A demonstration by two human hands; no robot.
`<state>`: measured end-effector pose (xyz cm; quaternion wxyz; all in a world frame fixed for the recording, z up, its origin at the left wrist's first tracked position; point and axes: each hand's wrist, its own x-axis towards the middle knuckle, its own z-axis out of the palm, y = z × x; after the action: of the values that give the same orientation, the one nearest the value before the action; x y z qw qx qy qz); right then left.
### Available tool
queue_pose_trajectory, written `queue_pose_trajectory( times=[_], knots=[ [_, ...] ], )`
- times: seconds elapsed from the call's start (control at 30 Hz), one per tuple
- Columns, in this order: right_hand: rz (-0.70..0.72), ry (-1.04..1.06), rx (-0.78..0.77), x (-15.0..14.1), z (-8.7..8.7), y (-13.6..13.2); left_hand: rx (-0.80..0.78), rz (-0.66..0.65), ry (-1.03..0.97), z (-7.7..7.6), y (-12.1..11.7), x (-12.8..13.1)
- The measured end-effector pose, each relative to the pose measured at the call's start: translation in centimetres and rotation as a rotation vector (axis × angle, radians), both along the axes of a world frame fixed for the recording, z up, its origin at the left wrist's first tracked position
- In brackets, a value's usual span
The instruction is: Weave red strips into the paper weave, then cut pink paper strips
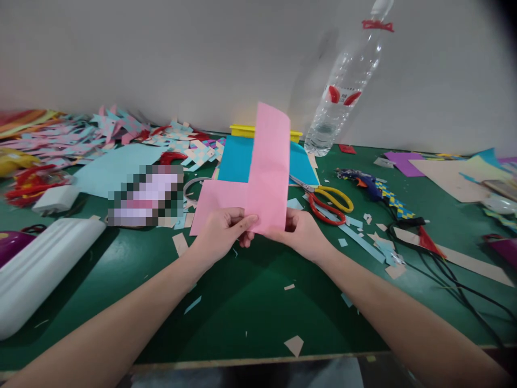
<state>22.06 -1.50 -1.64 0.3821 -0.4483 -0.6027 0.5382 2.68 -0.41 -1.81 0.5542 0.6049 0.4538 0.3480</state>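
Pink paper [270,156] is held over the middle of the table [278,307], its tall panel rising lengthwise between the hands. The left hand [224,229] pinches its bottom edge; the right hand [302,231] grasps its lower right corner, both equally near.

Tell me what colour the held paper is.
The paper is pink, best seen in the head view.
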Motion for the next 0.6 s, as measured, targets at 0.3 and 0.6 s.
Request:
queue_pose_trajectory(
  times=[0.3,0.6],
  knots=[
    [0.037,-0.005,-0.082,0.4,-0.8,0.4,-0.04,-0.027,0.091,0.3,0.1,0.0],
    [0.067,-0.016,-0.064,1.6,-0.1,1.3,-0.148,-0.199,0.156,0.8,-0.1,-0.4]
  ],
)
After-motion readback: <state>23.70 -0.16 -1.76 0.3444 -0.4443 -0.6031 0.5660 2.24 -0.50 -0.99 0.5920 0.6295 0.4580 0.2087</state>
